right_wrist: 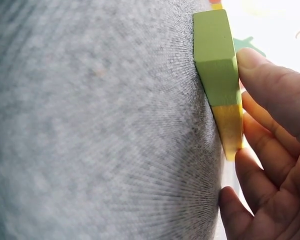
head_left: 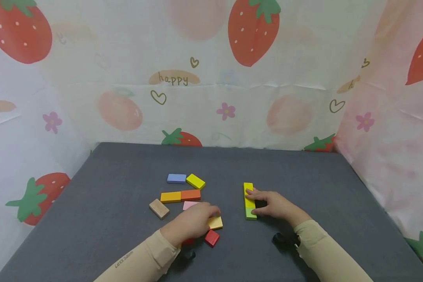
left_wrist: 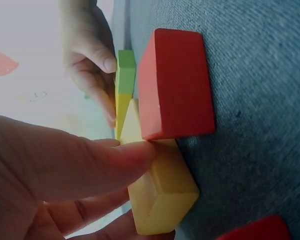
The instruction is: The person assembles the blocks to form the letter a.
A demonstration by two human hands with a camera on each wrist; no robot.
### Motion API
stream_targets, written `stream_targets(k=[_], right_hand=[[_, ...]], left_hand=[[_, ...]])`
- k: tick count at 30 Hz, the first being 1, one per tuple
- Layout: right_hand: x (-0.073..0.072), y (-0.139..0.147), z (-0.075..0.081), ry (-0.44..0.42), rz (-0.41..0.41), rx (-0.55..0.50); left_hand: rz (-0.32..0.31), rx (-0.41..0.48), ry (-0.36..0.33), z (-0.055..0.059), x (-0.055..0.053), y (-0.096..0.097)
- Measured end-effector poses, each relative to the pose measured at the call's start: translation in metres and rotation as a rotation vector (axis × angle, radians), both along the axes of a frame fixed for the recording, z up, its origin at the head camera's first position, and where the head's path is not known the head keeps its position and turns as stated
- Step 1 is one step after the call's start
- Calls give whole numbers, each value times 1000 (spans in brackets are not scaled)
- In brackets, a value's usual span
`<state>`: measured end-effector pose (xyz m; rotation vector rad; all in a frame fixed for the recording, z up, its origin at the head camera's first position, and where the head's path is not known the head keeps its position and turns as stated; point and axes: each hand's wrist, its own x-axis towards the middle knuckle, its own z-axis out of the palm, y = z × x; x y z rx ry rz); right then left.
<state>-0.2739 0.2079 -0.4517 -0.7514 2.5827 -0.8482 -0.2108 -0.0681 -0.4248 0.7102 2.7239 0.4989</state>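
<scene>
Left hand point(head_left: 194, 224): the pale-yellow block point(head_left: 216, 223) is being pinched by thumb and fingers.
Right hand point(head_left: 276, 204): the green block point(head_left: 250, 215) and adjoining yellow section point(head_left: 249, 203) are being touched, fingers loosely apart.

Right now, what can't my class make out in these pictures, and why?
Head view: pink block, partly behind the left grip.
Head view: red block, partly behind that same grip.
Left wrist view: lower red block, cut off by bottom edge.
Right wrist view: right grip, cut off by right edge.
</scene>
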Motion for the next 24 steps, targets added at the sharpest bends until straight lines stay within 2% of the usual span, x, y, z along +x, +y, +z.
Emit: stream_targets(k=[6, 13, 17, 24], right_hand=[[0, 0, -2, 0, 9, -14], [-1, 1, -2, 3, 20, -20], [-1, 1, -1, -5, 18, -20], [-1, 0, 0, -16, 8, -21]], left_hand=[[-19, 7, -20, -2, 0, -1], [-7, -7, -45, -2, -2, -2], [-1, 11, -43, 0, -8, -2], [46, 143, -105, 4, -26, -6]])
